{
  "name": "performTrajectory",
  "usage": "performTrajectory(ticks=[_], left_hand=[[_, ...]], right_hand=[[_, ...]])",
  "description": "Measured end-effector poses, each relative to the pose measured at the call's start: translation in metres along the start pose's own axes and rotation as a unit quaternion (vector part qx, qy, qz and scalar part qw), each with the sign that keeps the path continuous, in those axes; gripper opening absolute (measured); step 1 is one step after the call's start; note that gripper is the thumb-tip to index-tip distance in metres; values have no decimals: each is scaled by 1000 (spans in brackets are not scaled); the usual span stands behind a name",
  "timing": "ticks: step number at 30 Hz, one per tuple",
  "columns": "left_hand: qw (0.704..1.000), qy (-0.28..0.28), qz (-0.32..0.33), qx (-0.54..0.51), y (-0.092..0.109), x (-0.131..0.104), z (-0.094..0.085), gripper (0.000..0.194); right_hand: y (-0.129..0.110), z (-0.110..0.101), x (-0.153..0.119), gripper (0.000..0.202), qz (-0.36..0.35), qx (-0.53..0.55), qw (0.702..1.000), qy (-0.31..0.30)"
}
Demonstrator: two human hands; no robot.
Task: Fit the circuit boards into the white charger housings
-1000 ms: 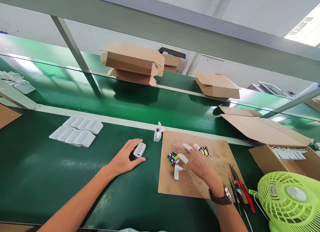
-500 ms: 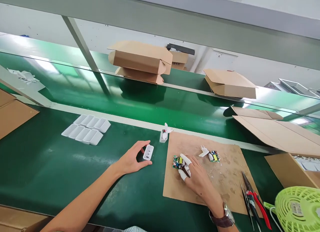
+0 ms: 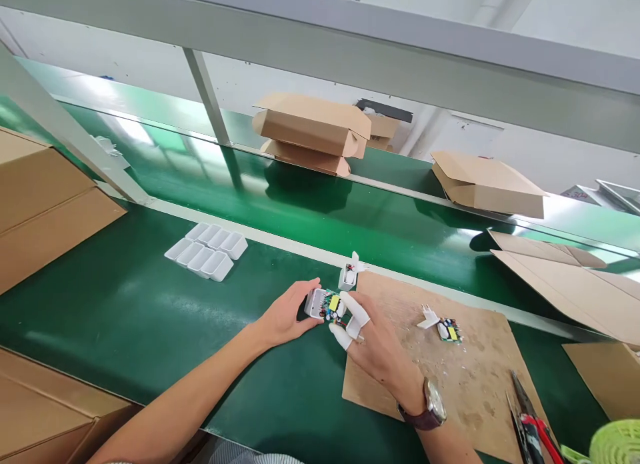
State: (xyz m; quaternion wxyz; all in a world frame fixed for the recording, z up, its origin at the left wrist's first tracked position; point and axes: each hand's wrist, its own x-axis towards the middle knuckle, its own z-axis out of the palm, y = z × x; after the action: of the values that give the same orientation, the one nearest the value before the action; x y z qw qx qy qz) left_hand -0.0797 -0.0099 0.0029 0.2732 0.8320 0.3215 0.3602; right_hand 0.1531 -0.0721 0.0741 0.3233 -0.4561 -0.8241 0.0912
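Observation:
My left hand [image 3: 293, 315] grips a white charger housing [image 3: 315, 303] between thumb and fingers, its opening turned to the right. My right hand [image 3: 373, 337], with white finger cots on thumb and finger, holds a small circuit board [image 3: 332, 305] with a yellow-wrapped part. The board's left end is at the housing's opening; how far it sits inside I cannot tell. Just behind stands another white housing [image 3: 348, 277] with a white plug piece sticking up from it. On the brown cardboard sheet [image 3: 400, 377] lies a second circuit board [image 3: 450, 330], beside a white plug piece [image 3: 428, 317].
Several white housings [image 3: 207, 252] stand in two rows at left. Pliers with red and black handles [image 3: 537, 427] and tweezers [image 3: 515, 421] lie at right, near a green fan [image 3: 617, 443]. Cardboard boxes [image 3: 310, 131] rest on the shelf behind.
My right hand has lifted the circuit board off the cardboard sheet and carried it left to the housing. My left hand has turned the housing's opening toward the board. The view has shifted.

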Motion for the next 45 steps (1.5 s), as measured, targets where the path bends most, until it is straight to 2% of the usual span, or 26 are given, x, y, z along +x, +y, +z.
performTrajectory(ticks=[5,9,14,25,30,40,45], left_hand=[[997,46,57,37,3,5,-4,76],[996,46,66,46,2,5,-1,72],[994,44,85,48,1,4,0,71],[994,25,80,67,3,5,1,72],[997,9,56,57,2,5,1,68],[995,28,77,61,5,8,1,72],[994,30,82,60,5,7,2,73]], right_hand=[[-1,9,-1,61,-14,-51,999,3],[-1,10,-3,65,-2,-49,999,-11],[2,12,-4,70,-22,-64,997,-25],[3,9,-4,70,-19,-88,994,-54],[7,10,-5,73,-1,-73,996,-54],[7,7,-4,83,7,-62,996,-69],[7,8,-4,81,8,-61,996,-68]])
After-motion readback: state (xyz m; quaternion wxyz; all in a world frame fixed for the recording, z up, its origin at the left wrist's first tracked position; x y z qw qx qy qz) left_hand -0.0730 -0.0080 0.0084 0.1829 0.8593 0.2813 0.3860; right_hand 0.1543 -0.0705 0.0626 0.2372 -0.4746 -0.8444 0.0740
